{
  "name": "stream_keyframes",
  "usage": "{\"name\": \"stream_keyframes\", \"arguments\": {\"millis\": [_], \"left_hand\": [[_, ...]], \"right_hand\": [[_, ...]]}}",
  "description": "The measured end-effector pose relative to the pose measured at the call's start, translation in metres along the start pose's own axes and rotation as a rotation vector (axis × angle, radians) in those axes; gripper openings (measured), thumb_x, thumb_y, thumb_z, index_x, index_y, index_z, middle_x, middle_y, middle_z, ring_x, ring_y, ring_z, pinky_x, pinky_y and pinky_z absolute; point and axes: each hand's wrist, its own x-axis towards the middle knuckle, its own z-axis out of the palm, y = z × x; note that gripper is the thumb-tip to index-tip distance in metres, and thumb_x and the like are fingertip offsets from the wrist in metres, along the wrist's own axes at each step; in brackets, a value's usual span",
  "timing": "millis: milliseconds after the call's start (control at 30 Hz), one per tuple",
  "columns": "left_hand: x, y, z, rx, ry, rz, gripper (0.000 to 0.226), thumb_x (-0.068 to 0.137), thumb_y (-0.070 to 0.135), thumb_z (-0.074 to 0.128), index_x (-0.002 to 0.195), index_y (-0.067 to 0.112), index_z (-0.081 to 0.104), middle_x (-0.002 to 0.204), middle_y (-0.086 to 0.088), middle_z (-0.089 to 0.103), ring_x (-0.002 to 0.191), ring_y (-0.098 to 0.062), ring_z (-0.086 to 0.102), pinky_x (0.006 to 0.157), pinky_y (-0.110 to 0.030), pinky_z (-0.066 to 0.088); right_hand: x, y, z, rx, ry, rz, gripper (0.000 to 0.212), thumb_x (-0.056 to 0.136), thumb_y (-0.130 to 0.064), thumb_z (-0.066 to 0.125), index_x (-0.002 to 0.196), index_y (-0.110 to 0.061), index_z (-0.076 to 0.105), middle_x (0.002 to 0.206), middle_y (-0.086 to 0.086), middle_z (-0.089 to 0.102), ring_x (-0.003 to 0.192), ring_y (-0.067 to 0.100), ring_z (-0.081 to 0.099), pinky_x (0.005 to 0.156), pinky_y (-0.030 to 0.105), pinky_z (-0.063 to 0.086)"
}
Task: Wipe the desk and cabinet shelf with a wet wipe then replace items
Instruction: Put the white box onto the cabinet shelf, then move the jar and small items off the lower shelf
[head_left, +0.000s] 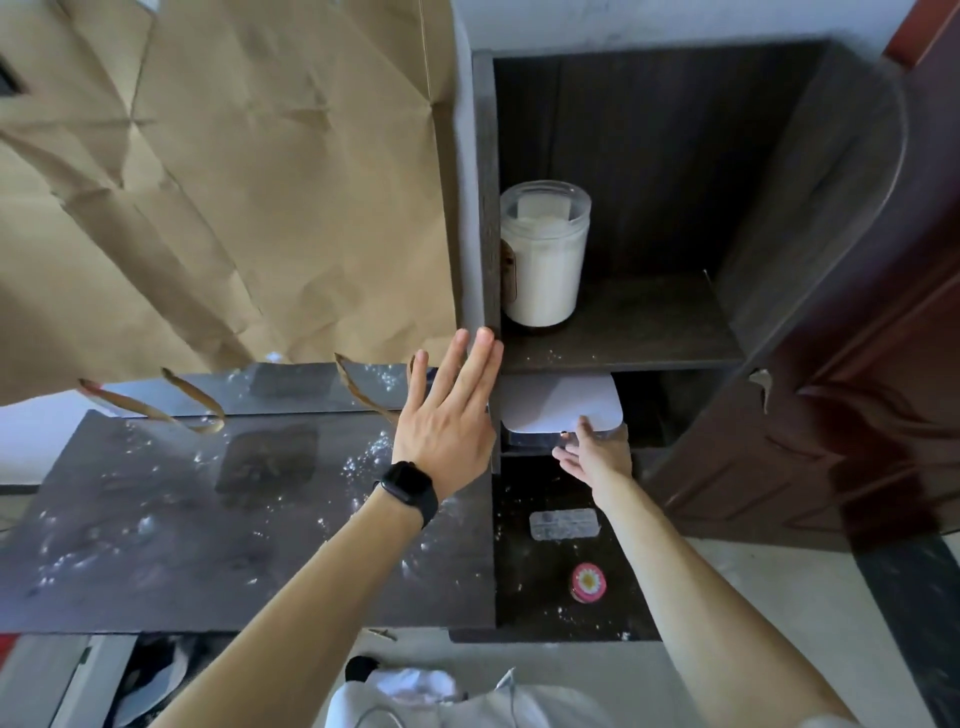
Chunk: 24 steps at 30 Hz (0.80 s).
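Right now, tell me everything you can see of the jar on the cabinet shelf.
The jar is round and clear, with a clear lid, and is filled nearly to the top with something white. It stands upright at the left of the dark cabinet shelf, close against the side wall. Nothing rests on it.
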Motion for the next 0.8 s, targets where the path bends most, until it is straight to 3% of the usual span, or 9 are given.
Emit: {"name": "stream_keyframes", "arguments": {"millis": [67,133,233,367,467,533,600,700,800], "left_hand": [[0.001,0.001,0.002,-0.027,-0.011,-0.012,0.097,0.083,0.021,0.058,0.156,0.012,-0.006,0.164,-0.002,-0.008,0.152,-0.026,0.012,0.117,-0.059,0.022],[0.001,0.003,0.001,-0.058,-0.028,-0.017,0.095,0.083,0.02,0.057,0.156,0.012,-0.004,0.164,-0.002,-0.006,0.151,-0.027,0.014,0.117,-0.059,0.022],[-0.009,0.003,0.004,-0.096,-0.094,-0.018,0.09,0.083,0.019,0.055,0.157,0.014,0.005,0.166,0.001,-0.003,0.152,-0.024,0.012,0.118,-0.057,0.021],[-0.061,-0.002,0.025,-0.233,-0.331,-0.149,0.086,0.08,0.018,0.059,0.157,0.015,0.019,0.166,-0.001,0.007,0.151,-0.023,0.015,0.121,-0.049,0.019],[-0.102,-0.001,0.043,-0.353,-0.518,-0.21,0.079,0.082,0.017,0.055,0.155,0.017,0.025,0.163,-0.005,0.018,0.145,-0.027,0.029,0.119,-0.041,0.024],[-0.118,0.001,0.052,-0.407,-0.618,-0.197,0.074,0.085,0.018,0.05,0.154,0.021,0.026,0.163,-0.003,0.019,0.145,-0.026,0.027,0.12,-0.036,0.019],[-0.131,0.004,0.063,-0.426,-0.708,-0.156,0.069,0.089,0.022,0.047,0.155,0.025,0.024,0.162,0.0,0.02,0.146,-0.022,0.022,0.121,-0.03,0.012],[-0.142,0.013,0.079,-0.459,-0.81,-0.092,0.066,0.088,0.024,0.046,0.152,0.025,0.03,0.158,0.002,0.027,0.145,-0.019,0.025,0.12,-0.03,0.015],[-0.142,0.028,0.104,-0.488,-0.873,0.01,0.064,0.084,0.024,0.046,0.148,0.021,0.041,0.153,-0.002,0.039,0.142,-0.024,0.035,0.119,-0.031,0.019]], "right_hand": [[0.011,0.0,-0.003,-0.092,0.028,-0.007,0.04,0.095,-0.028,0.065,0.124,-0.009,0.045,0.09,0.018,0.072,0.08,0.039,0.073,0.057,0.039,0.063],[0.021,0.006,-0.006,-0.137,0.023,-0.004,0.041,0.092,-0.037,0.069,0.114,-0.007,0.051,0.085,0.015,0.074,0.054,0.022,0.069,0.04,0.026,0.051],[0.028,0.012,-0.006,-0.229,0.072,-0.033,0.05,0.087,-0.049,0.069,0.117,-0.014,0.05,0.086,0.009,0.076,0.06,0.021,0.074,0.049,0.031,0.057],[0.025,0.016,-0.01,-0.312,0.055,-0.071,0.064,0.085,-0.059,0.066,0.134,-0.025,0.042,0.102,0.007,0.074,0.073,0.024,0.075,0.057,0.034,0.058],[0.012,0.035,-0.029,-0.459,0.092,-0.192,0.073,0.09,-0.061,0.058,0.148,-0.027,0.031,0.093,-0.009,0.073,0.068,0.01,0.074,0.077,0.041,0.061],[0.0,0.06,-0.048,-0.508,0.124,-0.231,0.07,0.087,-0.067,0.054,0.142,-0.027,0.039,0.097,-0.009,0.072,0.067,0.005,0.073,0.082,0.044,0.059],[-0.011,0.087,-0.065,-0.632,0.094,-0.165,0.069,0.083,-0.07,0.053,0.135,-0.025,0.045,0.108,-0.001,0.073,0.083,0.015,0.074,0.091,0.046,0.055],[-0.023,0.133,-0.094,-0.982,0.001,0.089,0.058,0.094,-0.049,0.058,0.141,-0.018,0.042,0.128,0.007,0.066,0.118,0.029,0.061,0.094,0.031,0.043],[-0.03,0.174,-0.111,-1.097,0.022,0.197,0.071,0.09,-0.046,0.064,0.148,-0.017,0.034,0.146,0.013,0.05,0.131,0.031,0.051,0.104,0.039,0.044]]}}
